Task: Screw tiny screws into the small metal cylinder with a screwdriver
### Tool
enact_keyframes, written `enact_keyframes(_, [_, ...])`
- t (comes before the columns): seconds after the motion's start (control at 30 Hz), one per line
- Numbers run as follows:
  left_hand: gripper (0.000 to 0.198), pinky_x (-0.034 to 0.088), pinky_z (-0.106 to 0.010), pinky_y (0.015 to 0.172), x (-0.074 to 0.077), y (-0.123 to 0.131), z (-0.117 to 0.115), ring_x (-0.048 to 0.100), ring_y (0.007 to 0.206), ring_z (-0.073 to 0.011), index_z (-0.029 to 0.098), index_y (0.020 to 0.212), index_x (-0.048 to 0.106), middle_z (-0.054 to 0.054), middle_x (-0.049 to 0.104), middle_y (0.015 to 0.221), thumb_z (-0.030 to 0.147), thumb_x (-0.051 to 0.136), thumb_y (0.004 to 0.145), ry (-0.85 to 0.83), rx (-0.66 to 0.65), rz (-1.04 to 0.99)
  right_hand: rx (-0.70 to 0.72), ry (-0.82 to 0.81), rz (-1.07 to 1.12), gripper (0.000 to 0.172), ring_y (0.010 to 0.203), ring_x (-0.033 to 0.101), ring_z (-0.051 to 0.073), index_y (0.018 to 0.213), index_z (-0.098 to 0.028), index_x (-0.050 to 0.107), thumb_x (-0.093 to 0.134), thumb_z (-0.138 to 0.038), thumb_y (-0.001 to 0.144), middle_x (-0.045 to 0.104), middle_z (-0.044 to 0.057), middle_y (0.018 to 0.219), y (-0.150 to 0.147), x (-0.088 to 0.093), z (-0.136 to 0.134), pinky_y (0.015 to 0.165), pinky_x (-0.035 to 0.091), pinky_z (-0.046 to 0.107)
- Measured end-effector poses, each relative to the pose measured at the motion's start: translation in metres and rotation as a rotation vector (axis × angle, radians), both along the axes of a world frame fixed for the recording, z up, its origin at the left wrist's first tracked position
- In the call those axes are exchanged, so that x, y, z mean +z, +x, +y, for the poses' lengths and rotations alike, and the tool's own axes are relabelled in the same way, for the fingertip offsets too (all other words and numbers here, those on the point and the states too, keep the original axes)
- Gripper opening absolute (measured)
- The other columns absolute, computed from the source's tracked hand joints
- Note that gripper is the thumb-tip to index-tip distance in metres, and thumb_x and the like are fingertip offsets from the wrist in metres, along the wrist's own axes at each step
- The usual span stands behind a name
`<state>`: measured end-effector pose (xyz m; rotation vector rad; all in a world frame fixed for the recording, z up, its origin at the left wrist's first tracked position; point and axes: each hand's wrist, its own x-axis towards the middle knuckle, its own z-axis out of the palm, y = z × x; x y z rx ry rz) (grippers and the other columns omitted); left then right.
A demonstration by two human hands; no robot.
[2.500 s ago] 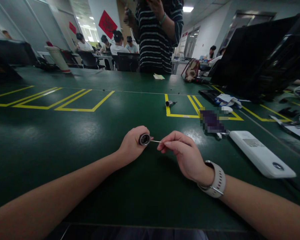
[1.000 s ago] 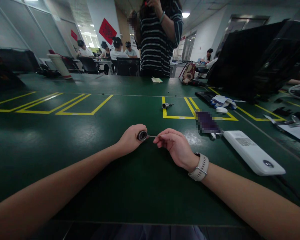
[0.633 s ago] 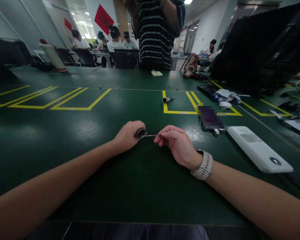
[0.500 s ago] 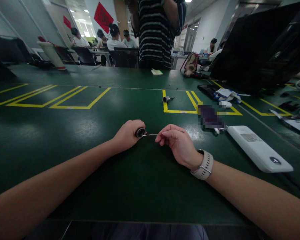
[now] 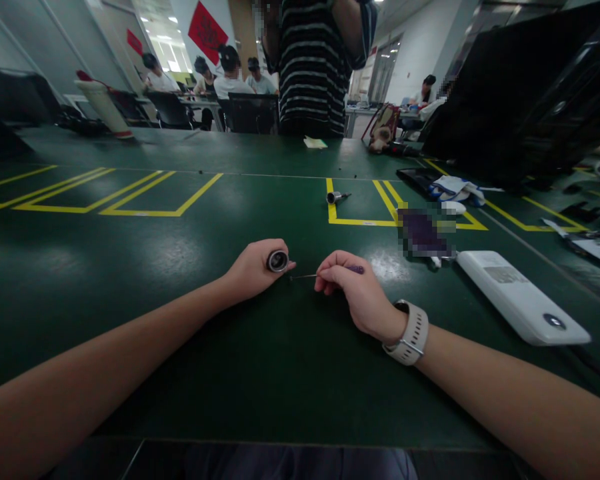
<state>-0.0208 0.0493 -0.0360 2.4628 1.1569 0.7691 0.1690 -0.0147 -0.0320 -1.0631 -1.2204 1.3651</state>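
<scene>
Right hand: ours (image 5: 360, 297), pinching a thin tool between thumb and fingers; its purple handle (image 5: 357, 269) now shows above the hand, where a moment ago we could not see it.
Left hand: ours (image 5: 253, 267), curled firmly around a short metal tube (image 5: 277, 261), its round mouth turned towards us.
Gap: the tool's shaft (image 5: 305, 276) reached the tube's rim half a second ago; now its tip stands just apart, below and right of the mouth, so we judge the tool is not working on the tube at this instant.
Tip: a dark speck shows there, too small for us to name.
Tube: our palm hides its far end, and the inside is too dim to read.
Phone-like thing: coarse squares blot out this dark slab (image 5: 423, 233).
Spiked metal piece: it lies across the yellow tape (image 5: 363, 222), untouched (image 5: 333, 197).
Striped top: someone stands beyond the table (image 5: 260, 373), cut off above the chest (image 5: 313, 73).
</scene>
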Motion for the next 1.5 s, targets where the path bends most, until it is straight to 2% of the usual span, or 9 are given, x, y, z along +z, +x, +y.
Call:
enact_keyframes(0.33, [0.016,0.035,-0.022,0.053,0.002,0.002,-0.003,0.048,0.057,-0.0107,0.016,0.066,0.050,0.003,0.051,0.064,0.026,0.058,0.076,-0.020,-0.070,0.093,-0.053,0.061,-0.048,0.008,0.054,0.050,0.011,0.064,-0.018,0.056,0.052,-0.016,0.071,0.056,-0.003,0.056,-0.001,-0.004,0.000,0.053,0.037,0.025])
enact_keyframes(0.53, [0.014,0.036,-0.023,0.054,0.003,0.001,-0.004,0.049,0.058,-0.0112,0.017,0.067,0.050,0.002,0.051,0.064,0.024,0.058,0.074,-0.011,-0.025,0.090,-0.080,0.297,0.005,0.010,0.056,0.050,0.011,0.068,-0.019,0.055,0.050,-0.014,0.074,0.054,-0.003,0.060,0.003,-0.005,-0.004,0.054,0.038,0.025])
enact_keyframes(0.7, [0.009,0.035,-0.023,0.054,0.002,0.000,-0.005,0.048,0.058,-0.0114,0.016,0.066,0.049,0.002,0.051,0.063,0.017,0.056,0.072,0.023,-0.016,0.101,0.065,0.520,-0.330,0.006,0.070,0.055,0.013,0.078,-0.017,0.058,0.052,-0.015,0.080,0.059,0.001,0.075,-0.002,0.006,-0.015,0.064,0.043,0.027])
enact_keyframes(0.83, [0.011,0.035,-0.024,0.056,0.000,-0.001,-0.004,0.048,0.059,-0.0120,0.017,0.066,0.048,0.003,0.051,0.063,0.018,0.056,0.074,0.067,0.003,0.118,0.032,0.686,-0.525,0.008,0.078,0.055,0.014,0.085,-0.016,0.058,0.051,-0.014,0.083,0.060,0.003,0.083,-0.007,0.007,-0.020,0.073,0.043,0.029])
enact_keyframes(0.9, [0.011,0.035,-0.025,0.057,-0.001,-0.002,-0.003,0.048,0.060,-0.0125,0.017,0.067,0.049,0.002,0.052,0.063,0.019,0.056,0.074,0.089,0.012,0.128,0.026,0.642,-0.534,0.008,0.078,0.055,0.014,0.085,-0.016,0.059,0.052,-0.015,0.083,0.060,0.003,0.083,-0.007,0.006,-0.020,0.073,0.043,0.029])
enact_keyframes(1.0, [0.010,0.036,-0.026,0.061,-0.001,-0.003,-0.003,0.048,0.061,-0.0127,0.017,0.069,0.049,0.002,0.052,0.065,0.020,0.056,0.076,0.119,-0.010,0.150,0.048,0.467,-0.438,0.007,0.077,0.057,0.015,0.082,-0.017,0.060,0.054,-0.017,0.082,0.061,0.002,0.081,-0.005,0.006,-0.016,0.072,0.044,0.031])
enact_keyframes(1.27, [0.018,0.035,-0.026,0.058,0.001,-0.002,-0.003,0.047,0.059,-0.0132,0.017,0.066,0.048,0.002,0.050,0.063,0.028,0.056,0.078,0.074,0.033,0.119,0.114,0.060,0.099,0.007,0.074,0.058,0.014,0.079,-0.018,0.062,0.055,-0.020,0.078,0.065,0.002,0.079,-0.003,0.001,-0.002,0.070,0.045,0.031])
enact_keyframes(1.37, [0.015,0.034,-0.026,0.056,0.000,-0.002,-0.003,0.048,0.060,-0.0134,0.017,0.067,0.048,0.002,0.050,0.064,0.024,0.056,0.077,0.064,0.039,0.127,0.077,0.103,0.050,0.007,0.074,0.058,0.015,0.077,-0.018,0.061,0.054,-0.020,0.079,0.064,0.002,0.078,-0.005,0.002,-0.005,0.071,0.044,0.032])
enact_keyframes(1.5, [0.008,0.035,-0.026,0.059,0.000,-0.002,-0.003,0.049,0.062,-0.0138,0.017,0.068,0.049,0.001,0.052,0.066,0.013,0.053,0.074,0.115,0.009,0.183,0.010,0.384,-0.357,0.008,0.079,0.056,0.016,0.080,-0.019,0.063,0.055,-0.018,0.079,0.062,0.002,0.081,-0.007,0.008,-0.016,0.074,0.043,0.033])
